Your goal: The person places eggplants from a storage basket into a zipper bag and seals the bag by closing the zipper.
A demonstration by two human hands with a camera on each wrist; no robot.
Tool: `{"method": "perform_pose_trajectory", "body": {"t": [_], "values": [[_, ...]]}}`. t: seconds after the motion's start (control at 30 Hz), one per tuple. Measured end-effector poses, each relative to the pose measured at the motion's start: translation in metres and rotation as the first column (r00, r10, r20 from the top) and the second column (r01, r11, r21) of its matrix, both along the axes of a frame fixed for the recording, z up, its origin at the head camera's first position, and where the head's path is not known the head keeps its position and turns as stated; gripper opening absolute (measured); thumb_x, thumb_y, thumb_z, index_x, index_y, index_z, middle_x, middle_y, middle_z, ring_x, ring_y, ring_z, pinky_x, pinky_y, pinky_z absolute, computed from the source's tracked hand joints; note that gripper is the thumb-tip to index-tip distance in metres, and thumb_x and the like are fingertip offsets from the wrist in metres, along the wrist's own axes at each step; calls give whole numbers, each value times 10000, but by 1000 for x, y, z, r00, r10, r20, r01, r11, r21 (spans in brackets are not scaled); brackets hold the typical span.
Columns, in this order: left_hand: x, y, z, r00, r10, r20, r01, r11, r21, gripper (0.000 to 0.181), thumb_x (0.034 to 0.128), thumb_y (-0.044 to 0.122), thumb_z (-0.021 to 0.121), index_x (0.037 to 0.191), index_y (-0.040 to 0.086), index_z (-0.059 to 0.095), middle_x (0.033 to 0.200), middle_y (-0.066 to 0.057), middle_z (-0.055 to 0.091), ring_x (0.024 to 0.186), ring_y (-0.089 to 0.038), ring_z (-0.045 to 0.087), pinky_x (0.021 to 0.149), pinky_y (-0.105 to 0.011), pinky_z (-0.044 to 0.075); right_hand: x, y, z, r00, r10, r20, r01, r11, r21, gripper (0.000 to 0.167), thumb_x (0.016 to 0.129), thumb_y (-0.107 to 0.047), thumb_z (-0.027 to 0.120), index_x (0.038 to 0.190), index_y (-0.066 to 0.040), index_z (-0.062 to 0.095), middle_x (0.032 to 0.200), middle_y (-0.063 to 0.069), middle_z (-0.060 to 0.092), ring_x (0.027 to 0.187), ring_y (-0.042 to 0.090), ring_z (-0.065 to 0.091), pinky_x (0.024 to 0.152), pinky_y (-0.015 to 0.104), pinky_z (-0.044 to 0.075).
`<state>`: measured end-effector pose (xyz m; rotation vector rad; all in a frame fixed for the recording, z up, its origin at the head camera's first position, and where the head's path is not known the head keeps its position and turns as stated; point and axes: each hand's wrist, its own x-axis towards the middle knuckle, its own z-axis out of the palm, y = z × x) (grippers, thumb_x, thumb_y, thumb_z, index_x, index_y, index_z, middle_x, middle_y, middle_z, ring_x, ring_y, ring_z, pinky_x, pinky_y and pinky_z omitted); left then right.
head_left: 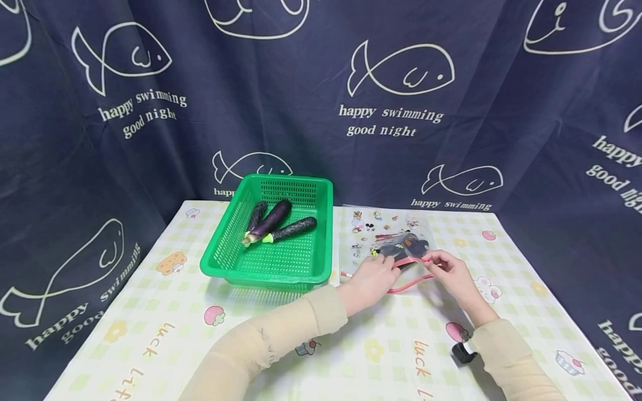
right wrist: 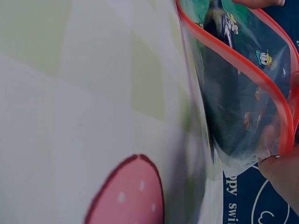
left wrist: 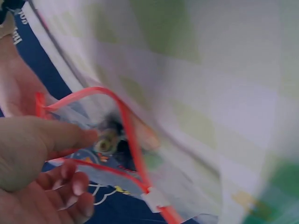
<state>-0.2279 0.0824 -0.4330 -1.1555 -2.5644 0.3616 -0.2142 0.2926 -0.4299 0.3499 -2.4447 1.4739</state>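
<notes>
A clear zip bag (head_left: 368,236) with cartoon prints and a red zip edge lies on the table, its mouth gaping toward me. Inside are dark, long vegetables (right wrist: 222,98) that look like eggplants; the plastic partly veils them. My left hand (head_left: 373,279) holds the far red rim, thumb within the mouth and fingers curled outside, as the left wrist view shows. At the mouth's right corner, my right hand (head_left: 451,274) pinches the red edge. A white slider (left wrist: 156,199) sits on the zip at the other end.
Left of the bag stands a green plastic basket (head_left: 210,266) holding one purple eggplant (head_left: 273,220) and two dark, bumpy cucumbers (head_left: 296,228). A black device (head_left: 463,352) is at my right wrist. Behind the checked table cover (head_left: 371,356) hangs a dark blue fish-print curtain (head_left: 311,100).
</notes>
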Motion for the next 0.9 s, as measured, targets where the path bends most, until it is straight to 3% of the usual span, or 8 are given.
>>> {"method": "perform_pose_trajectory", "body": {"t": [0.2,0.47,0.73,0.9], "values": [[10,-6,12,998,-6,68,8,1000,-23,297,887,227,623,1180,239,576,1142,-6,561,982,-164,535,766,-309,502,-1,0,-1,1000,-2,4,2,1000,18,120,864,20,594,964,84,614,799,75,621,702,-2,529,617,131,433],[19,-19,38,991,-24,134,34,997,-76,329,870,216,615,1192,254,560,1180,10,562,971,-150,534,736,-301,495,1,-2,0,1000,-2,14,1,1000,11,125,864,34,587,969,100,605,802,49,615,716,-11,524,630,121,430],[13,-31,60,979,-50,198,74,991,-115,491,776,395,735,1209,271,541,1172,14,537,1049,-178,507,808,-349,470,-11,9,-17,999,12,32,-11,999,-32,132,872,18,606,983,89,607,813,-91,610,727,-25,534,630,127,442],[7,-39,72,975,-81,208,115,980,-160,605,755,507,722,1275,287,506,1227,16,517,1094,-172,493,853,-373,460,-14,14,-23,1000,-3,27,3,1000,-21,133,866,-15,622,980,54,624,812,-27,628,708,-16,532,618,142,436]]}}
